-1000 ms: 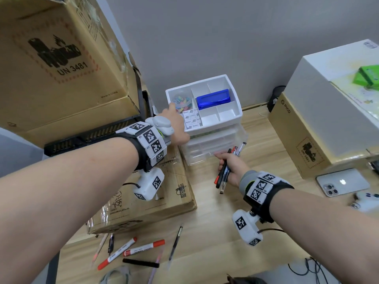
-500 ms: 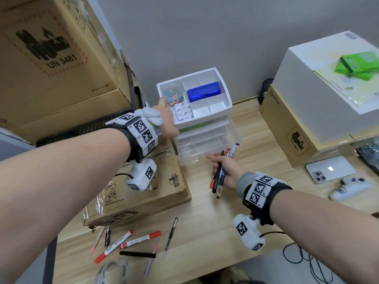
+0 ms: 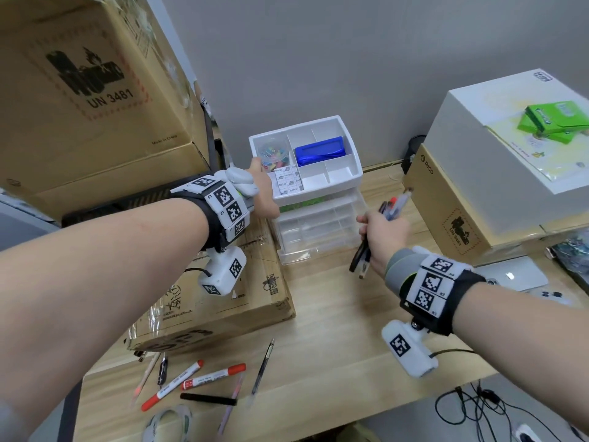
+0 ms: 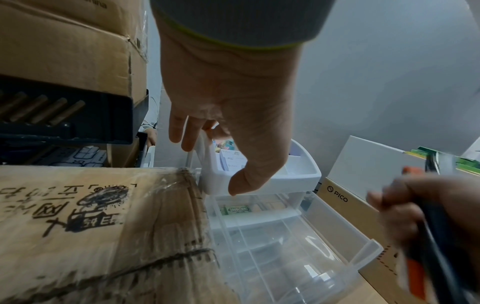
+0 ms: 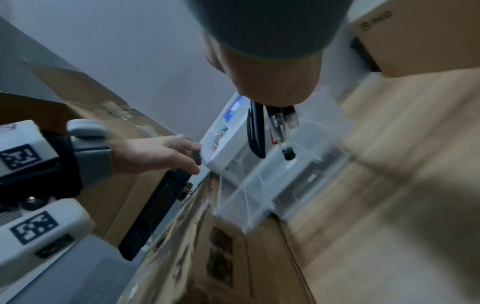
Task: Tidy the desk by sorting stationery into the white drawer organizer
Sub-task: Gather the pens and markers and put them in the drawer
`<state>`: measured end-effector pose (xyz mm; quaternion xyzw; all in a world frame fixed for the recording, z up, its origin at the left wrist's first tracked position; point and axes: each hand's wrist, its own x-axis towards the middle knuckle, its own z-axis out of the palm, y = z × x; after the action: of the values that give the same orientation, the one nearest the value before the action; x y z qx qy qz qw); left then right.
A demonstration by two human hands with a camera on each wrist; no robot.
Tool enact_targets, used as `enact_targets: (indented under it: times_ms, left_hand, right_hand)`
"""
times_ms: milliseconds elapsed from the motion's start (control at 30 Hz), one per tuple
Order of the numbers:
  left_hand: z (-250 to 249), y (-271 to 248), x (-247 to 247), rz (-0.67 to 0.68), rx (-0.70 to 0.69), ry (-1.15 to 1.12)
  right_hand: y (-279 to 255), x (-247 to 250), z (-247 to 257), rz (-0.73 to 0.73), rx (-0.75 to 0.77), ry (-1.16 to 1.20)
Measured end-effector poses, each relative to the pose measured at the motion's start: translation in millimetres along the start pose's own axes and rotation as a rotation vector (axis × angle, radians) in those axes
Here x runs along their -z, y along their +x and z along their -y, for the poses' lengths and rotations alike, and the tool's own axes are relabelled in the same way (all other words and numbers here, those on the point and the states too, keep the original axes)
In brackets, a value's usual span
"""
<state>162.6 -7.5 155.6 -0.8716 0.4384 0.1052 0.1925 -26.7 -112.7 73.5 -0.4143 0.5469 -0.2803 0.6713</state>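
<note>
A white drawer organizer [image 3: 331, 183] sits at centre frame in the head view, against the grey wall, on top of a clear plastic drawer unit [image 3: 318, 231] whose lower drawer stands pulled out. Its compartments hold a tub of coloured clips [image 3: 273, 152], a blue box [image 3: 320, 152] and a block of sticky notes [image 3: 288, 181]. The left hand [image 3: 263, 189] grips the organizer's left front corner; the left wrist view alone shows that grip clamped, thumb on the front wall and fingers [image 4: 191, 133] curled over the rim, and a green gum packet [image 4: 237, 209] in the clear drawer beneath. The right hand [image 3: 384, 237], centre right and just beside the drawer unit, has its grip clamped on a bundle of pens [image 3: 393, 202]; the right wrist view shows their lower ends [image 5: 275, 131] hanging below the fist, blurred. Red markers [image 3: 213, 376] and other pens [image 3: 262, 366] lie loose on the wooden surface [image 3: 334, 330] at lower left. Cardboard boxes [image 3: 86, 100] fill the upper left; a phone [image 3: 513, 275] lies at right.
</note>
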Motion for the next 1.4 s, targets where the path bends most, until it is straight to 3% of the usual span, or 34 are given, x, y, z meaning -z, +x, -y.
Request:
enact_targets:
  times_ms: [233, 433, 667, 800, 1067, 1300, 1400]
  left_hand:
    - [-1, -2, 2, 0.007, -0.015, 0.049]
    - [3, 0, -5, -0.024, 0.04, 0.015]
    - [0, 8, -12, -0.006, 0.124, -0.022]
    - [0, 9, -11, 0.017, 0.132, -0.062]
    - [2, 11, -13, 0.008, 0.123, -0.046]
    - [3, 14, -18, -0.039, 0.119, 0.009]
    - [3, 13, -19, -0.035, 0.093, -0.008]
  right_hand:
    - [2, -62, 44, 0.298, 0.339, -0.097]
    - [15, -78, 12, 0.611, 0.634, -0.665]
    - [33, -69, -14, 0.847, 0.711, -1.246]
    - [37, -69, -14, 0.854, 0.669, -1.409]
    - [40, -67, -9, 0.847, 0.568, -1.389]
    - [34, -61, -5, 0.75, 0.752, -1.28]
    - [31, -57, -6, 0.77, 0.735, -1.336]
